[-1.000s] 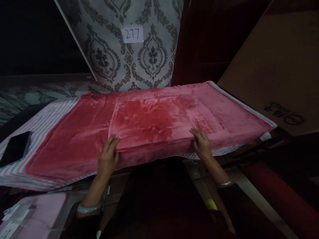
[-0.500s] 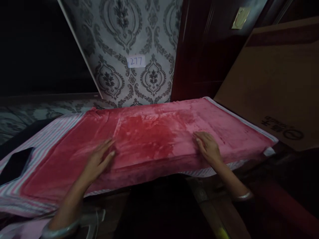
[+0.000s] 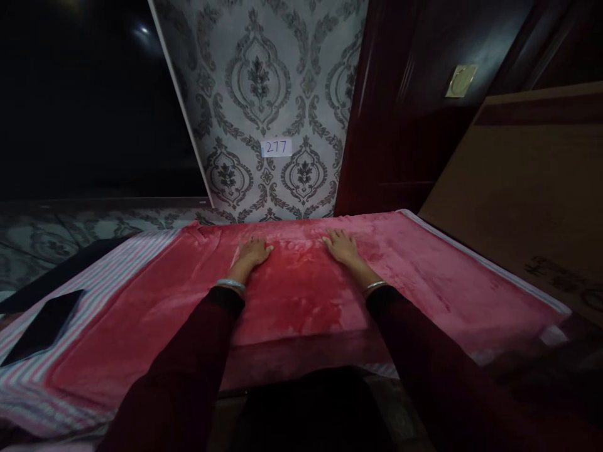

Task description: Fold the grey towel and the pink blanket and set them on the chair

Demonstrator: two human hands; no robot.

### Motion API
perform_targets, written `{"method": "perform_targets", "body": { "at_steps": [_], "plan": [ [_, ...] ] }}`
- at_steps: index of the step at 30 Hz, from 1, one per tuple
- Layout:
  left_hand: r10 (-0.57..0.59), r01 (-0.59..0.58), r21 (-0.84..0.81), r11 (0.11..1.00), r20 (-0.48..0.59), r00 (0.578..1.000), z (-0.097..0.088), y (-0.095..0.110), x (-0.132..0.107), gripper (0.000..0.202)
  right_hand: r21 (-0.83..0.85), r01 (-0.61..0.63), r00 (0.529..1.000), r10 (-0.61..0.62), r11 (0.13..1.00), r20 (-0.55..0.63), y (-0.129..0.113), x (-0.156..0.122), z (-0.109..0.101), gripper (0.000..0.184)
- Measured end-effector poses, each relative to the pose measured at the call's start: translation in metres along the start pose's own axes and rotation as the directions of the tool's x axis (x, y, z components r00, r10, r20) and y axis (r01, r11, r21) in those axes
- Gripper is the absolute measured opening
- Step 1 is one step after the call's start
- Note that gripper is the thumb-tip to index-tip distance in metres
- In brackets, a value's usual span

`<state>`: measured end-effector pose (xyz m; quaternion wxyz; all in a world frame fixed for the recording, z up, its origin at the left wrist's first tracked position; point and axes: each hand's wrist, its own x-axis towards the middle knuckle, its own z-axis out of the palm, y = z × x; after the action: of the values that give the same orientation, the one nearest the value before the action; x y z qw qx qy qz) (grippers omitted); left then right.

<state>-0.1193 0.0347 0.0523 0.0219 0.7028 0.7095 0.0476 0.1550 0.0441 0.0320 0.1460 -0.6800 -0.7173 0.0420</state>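
A plush blanket [image 3: 292, 289], red to pink with a striped border, is spread over a long low surface. Toward its far edge, my left hand [image 3: 254, 251] lies flat on the red pile with fingers stretched out. My right hand [image 3: 342, 247] rests likewise to the right, palm down and fingers spread. Neither hand grips anything. Between them the cloth shows light and dark brushed patches. The tabletop or furniture under the blanket is hidden.
A dark phone [image 3: 44, 326] lies on the striped border at the left. Behind stand a large black screen [image 3: 94, 107] and a patterned wall with a paper label [image 3: 276, 147] reading 277. A big cardboard box [image 3: 532, 182] leans at the right.
Both hands have moved forward from the near part of the blanket to its far part and closer together. The view has shifted, so the wall and box sit lower.
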Motion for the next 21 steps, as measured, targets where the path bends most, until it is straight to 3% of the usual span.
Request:
{"method": "perform_targets", "body": {
  "at_steps": [3,8,21],
  "plan": [
    [-0.030,0.030,-0.008,1.000,-0.014,0.999,0.020,-0.009,-0.002,0.059,0.005,0.012,1.000,-0.012,1.000,0.025,0.014,0.004,0.025,0.054],
    [-0.047,0.045,-0.040,0.998,-0.072,0.996,0.036,-0.018,-0.001,0.057,0.043,0.063,0.996,-0.060,0.997,-0.070,0.035,0.007,0.056,0.054],
    [-0.094,0.087,-0.068,0.994,-0.100,0.991,0.038,-0.016,0.003,0.054,0.092,0.094,0.985,-0.079,0.991,-0.154,0.041,0.009,0.062,0.052]
  ]
}}
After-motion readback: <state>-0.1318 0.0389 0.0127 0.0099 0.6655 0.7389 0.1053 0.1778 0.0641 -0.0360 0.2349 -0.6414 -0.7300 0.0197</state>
